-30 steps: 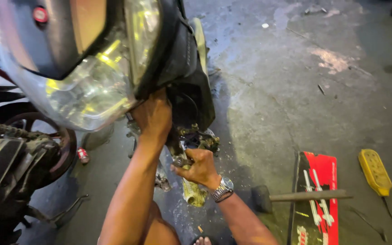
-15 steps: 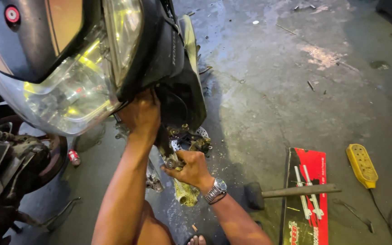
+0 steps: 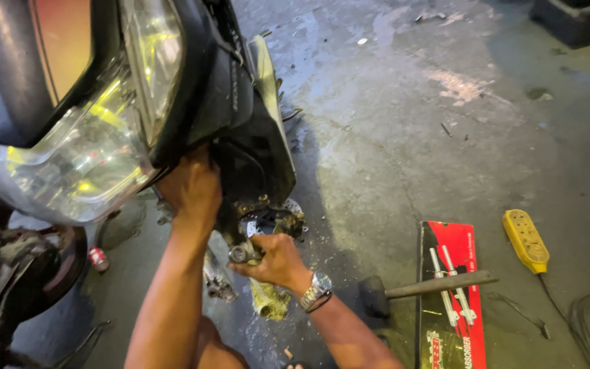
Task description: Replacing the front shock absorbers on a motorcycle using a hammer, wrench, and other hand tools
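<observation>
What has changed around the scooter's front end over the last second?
Little: the left hand stays pressed up under the scooter's black front fairing, and the right hand keeps gripping the small metal cylindrical part by the brake disc. Only the view shifted. The black rubber mallet and yellow power strip lie unmoved.

The floor (image 3: 390,157) is gray concrete with dark wet stains, pale scuffed patches and little bits of dirt. On it lie a hammer (image 3: 425,287) with a black head, a red and black flat box (image 3: 453,301) under its handle, and a yellow power strip (image 3: 526,239) with a black cord. A dark bin (image 3: 575,20) sits in the far corner, and bright light shines from above.
</observation>
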